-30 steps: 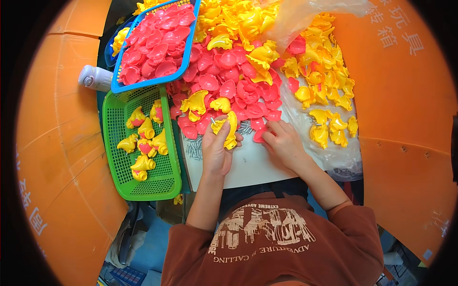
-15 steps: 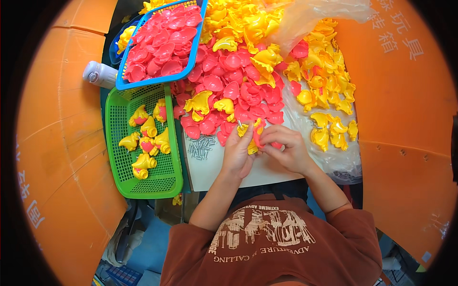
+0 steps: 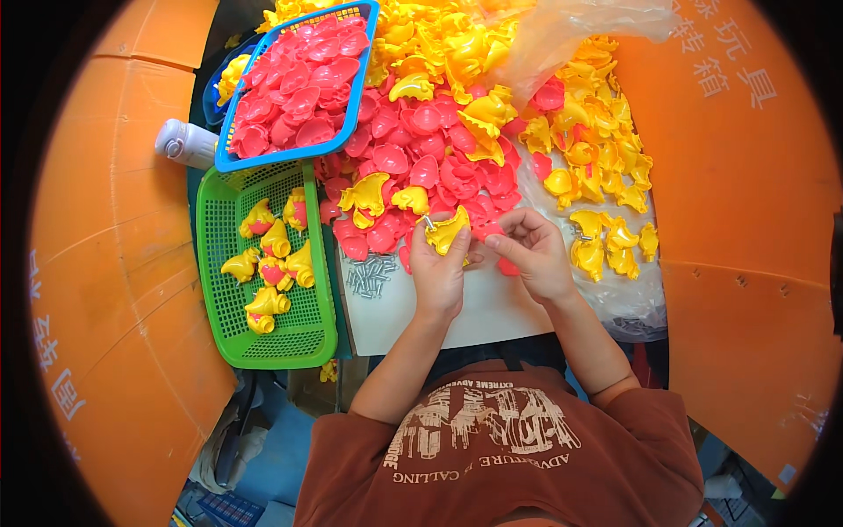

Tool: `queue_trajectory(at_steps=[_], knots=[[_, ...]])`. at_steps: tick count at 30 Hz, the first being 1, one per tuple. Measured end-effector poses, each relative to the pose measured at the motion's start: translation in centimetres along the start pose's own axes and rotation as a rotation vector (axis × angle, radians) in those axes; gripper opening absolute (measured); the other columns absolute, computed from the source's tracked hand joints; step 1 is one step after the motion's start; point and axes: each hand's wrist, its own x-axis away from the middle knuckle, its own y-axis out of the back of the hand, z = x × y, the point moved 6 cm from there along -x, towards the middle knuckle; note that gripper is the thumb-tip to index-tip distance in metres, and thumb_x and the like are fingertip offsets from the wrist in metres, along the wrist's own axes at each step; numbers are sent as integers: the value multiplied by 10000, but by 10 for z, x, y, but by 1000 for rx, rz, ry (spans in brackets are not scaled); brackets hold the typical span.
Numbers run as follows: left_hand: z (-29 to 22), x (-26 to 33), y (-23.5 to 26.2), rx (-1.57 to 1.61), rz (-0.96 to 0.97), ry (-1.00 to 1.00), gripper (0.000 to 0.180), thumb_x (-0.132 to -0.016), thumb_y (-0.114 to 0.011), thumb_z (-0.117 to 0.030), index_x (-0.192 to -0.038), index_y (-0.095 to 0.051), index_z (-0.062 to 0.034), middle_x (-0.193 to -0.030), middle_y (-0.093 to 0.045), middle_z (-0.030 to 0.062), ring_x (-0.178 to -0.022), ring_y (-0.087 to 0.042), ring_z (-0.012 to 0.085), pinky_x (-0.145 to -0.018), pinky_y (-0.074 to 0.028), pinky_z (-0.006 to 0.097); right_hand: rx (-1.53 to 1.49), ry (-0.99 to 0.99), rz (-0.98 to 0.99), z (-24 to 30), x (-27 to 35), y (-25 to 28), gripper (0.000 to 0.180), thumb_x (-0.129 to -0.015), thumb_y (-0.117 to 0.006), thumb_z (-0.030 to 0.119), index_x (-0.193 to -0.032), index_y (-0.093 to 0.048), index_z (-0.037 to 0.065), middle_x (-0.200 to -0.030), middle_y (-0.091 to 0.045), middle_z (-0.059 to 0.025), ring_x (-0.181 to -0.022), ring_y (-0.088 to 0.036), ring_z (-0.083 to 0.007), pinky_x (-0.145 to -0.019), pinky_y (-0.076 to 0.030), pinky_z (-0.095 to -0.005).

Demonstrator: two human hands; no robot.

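Observation:
My left hand [image 3: 438, 279] grips a yellow plastic shell piece [image 3: 449, 231], its hollow side partly showing. A small metal pin [image 3: 429, 223] stands out at the shell's left edge. Just to the right, my right hand [image 3: 537, 260] pinches a pink plastic shell [image 3: 488, 231] between thumb and fingers. The two pieces are close together; whether they touch I cannot tell. Beyond both hands spreads a heap of pink shells [image 3: 424, 171]. Loose metal pins [image 3: 371, 275] lie on the white board [image 3: 386, 318] left of my left hand.
At left, a green basket [image 3: 327, 329] holds several joined yellow-and-pink figures [image 3: 268, 301]. A blue basket [image 3: 359, 97] full of pink shells overlaps its far end, beside a white bottle [image 3: 186, 143]. Yellow parts [image 3: 587, 255] lie on plastic film at right. Orange panels [image 3: 746, 220] flank the table.
My hands have drawn slightly apart. The yellow shell has turned and shows more of its inside, while the pink shell in my right hand has shifted away from it.

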Motion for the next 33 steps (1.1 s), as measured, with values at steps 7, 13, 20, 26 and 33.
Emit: queue_trajectory(at_steps=[7,13,20,26,33], knots=[[-14,0,-6,56,91,-171,288,-845,-599,14,-1085,-448,-38,-937,-581,75,-724,-596,118,-567,-514,220,611,155,73,21,8,-12,444,-793,-609,-55,-1221,-502,-4,-958,-614,-94,-832,-614,-163,-754,-497,-244],[-21,7,-21,-77,250,-177,289,-840,-586,39,-1093,-467,-36,-932,-580,69,-787,-597,142,-612,-533,244,1054,456,116,57,14,-30,389,-755,-646,-32,-1135,-576,10,-964,-604,-132,-821,-621,-252,-685,-491,-240],[-13,-6,-3,169,79,-16,247,-895,-553,-76,-1113,-438,-65,-1095,-568,112,-865,-612,179,-625,-557,302,689,379,-85,62,17,-6,119,-772,-664,-20,-888,-638,-32,-920,-616,-97,-689,-607,-141,-598,-480,-236],[-12,3,-20,389,172,86,223,-981,-379,-273,-1051,-451,-74,-1094,-572,133,-921,-594,197,-758,-516,346,484,278,-5,50,15,-18,94,-753,-697,25,-843,-675,6,-731,-605,-47,-594,-514,-63,-508,-385,-189],[0,0,-17,395,158,154,390,-992,-267,-354,-1076,-502,-54,-1091,-570,147,-1015,-561,224,-895,-445,375,662,334,18,58,23,-30,102,-759,-677,28,-860,-677,10,-720,-561,-70,-588,-503,-130,-525,-392,-234]])
